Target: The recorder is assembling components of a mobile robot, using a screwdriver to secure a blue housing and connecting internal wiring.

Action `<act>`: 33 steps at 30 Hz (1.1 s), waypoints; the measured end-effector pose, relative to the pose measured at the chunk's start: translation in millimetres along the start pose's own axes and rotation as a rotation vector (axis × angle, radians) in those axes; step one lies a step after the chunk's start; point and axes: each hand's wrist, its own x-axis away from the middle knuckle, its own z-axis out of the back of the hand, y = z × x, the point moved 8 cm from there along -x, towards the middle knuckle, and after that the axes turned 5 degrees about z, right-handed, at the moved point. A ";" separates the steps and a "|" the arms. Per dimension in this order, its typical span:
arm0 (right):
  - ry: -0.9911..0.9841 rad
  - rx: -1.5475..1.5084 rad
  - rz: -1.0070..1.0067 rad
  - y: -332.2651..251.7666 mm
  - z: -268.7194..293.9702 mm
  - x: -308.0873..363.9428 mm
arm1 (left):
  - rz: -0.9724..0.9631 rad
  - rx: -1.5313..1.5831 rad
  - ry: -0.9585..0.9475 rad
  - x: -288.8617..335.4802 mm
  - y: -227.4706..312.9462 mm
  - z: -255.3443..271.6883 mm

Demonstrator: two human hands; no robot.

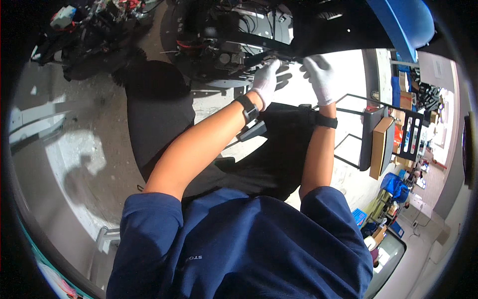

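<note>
My left hand [266, 82], in a white glove, is beside a dark mechanical assembly [226, 60] with rods, cables and a round dark base. Its fingers are apart, some in shadow, and nothing shows between them. Slightly to the right, my right hand [321, 77], also gloved in white, is raised at the end of a dark bar of the assembly. Its fingers point left and are a little blurred, with gaps between them and no held thing visible. Whether either hand touches the bar cannot be made out. Both wrists wear black bands.
A black metal frame [366, 139] with a brown board [381, 148] stands at the right. A blue curved object [411, 27] hangs at the upper right. A pile of dark parts [99, 40] lies at the far left. Shelves and boxes fill the right background.
</note>
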 end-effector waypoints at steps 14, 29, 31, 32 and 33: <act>-0.524 -0.029 -0.307 68.7 -84.2 75.7 | -0.235 -0.678 0.016 -56.6 16.2 30.4; -0.348 0.395 -0.098 55.0 -78.3 34.9 | -0.307 -0.862 0.161 -58.1 31.6 32.1; -0.369 0.441 -0.106 59.4 -82.3 32.9 | -0.375 -0.854 0.120 -61.5 31.2 31.1; -0.378 0.463 -0.129 63.3 -83.5 32.8 | -0.376 -0.869 0.128 -63.9 29.9 32.9; -0.359 0.456 -0.124 65.0 -82.6 33.4 | -0.378 -0.881 0.110 -65.8 28.5 33.0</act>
